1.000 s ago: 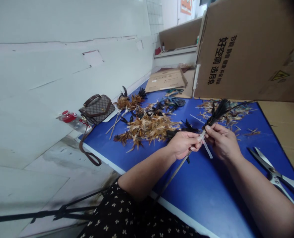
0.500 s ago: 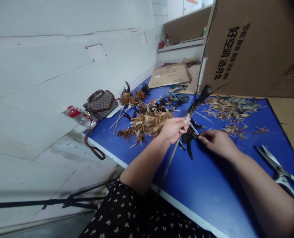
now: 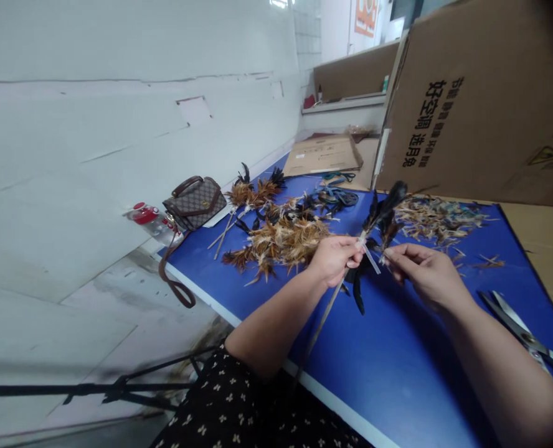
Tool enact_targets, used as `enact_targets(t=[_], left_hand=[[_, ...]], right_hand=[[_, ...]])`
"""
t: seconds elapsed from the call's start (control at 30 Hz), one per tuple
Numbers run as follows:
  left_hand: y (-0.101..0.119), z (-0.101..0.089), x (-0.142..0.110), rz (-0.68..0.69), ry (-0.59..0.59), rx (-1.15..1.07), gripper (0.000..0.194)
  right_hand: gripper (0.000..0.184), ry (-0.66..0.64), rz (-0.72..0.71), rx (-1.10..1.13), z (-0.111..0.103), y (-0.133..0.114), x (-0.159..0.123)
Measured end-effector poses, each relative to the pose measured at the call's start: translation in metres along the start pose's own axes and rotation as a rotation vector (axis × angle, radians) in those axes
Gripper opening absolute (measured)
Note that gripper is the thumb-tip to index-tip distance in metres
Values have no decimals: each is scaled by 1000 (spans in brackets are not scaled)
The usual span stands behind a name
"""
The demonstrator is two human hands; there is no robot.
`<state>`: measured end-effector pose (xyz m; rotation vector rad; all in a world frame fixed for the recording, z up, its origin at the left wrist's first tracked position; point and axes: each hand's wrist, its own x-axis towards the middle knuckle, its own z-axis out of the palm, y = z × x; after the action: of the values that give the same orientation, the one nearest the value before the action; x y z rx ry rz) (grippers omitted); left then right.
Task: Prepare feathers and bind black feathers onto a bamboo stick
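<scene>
My left hand [image 3: 336, 260] is closed around a thin stick [image 3: 322, 326] that slants down toward my lap. Black feathers [image 3: 389, 204] stand at the stick's top end, just above my fingers. From that point a whitish strip [image 3: 372, 258] hangs loose toward the right. My right hand [image 3: 423, 274] pinches the base of a small brown and dark feather [image 3: 389, 236], close beside the stick's tip. More black feathers [image 3: 359, 292] lie on the table beneath my hands.
A blue table [image 3: 374, 373] bears a pile of brown feathers [image 3: 286, 239], feathered sticks [image 3: 253, 194] and loose feathers [image 3: 438, 218]. Scissors [image 3: 529, 336] lie open at right. A handbag [image 3: 197, 202] and a bottle [image 3: 152, 221] stand at left. Cardboard [image 3: 486, 112] rises behind.
My right hand has left the strip's free end and now pinches a brown feather, a little further right. The strip hangs loose. My left hand keeps its grip; the view has tilted up slightly.
</scene>
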<state>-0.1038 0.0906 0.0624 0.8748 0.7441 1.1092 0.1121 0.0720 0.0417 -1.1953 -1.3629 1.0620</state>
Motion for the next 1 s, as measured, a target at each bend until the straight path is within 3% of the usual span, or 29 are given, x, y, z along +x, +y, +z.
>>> enact_targets(t=[0.2, 0.43, 0.77, 1.0], left_hand=[[-12, 11, -5, -7, -37, 22, 39], [-19, 10, -7, -11, -135, 1, 33], [-21, 11, -5, -32, -56, 4, 45], [-24, 12, -5, -6, -73, -21, 52]], right_hand=[[59, -12, 39, 190, 24, -12, -9], [59, 123, 43, 256, 26, -6, -8], [54, 270, -55, 166, 38, 9, -14], [54, 230, -75, 151, 37, 7, -11]])
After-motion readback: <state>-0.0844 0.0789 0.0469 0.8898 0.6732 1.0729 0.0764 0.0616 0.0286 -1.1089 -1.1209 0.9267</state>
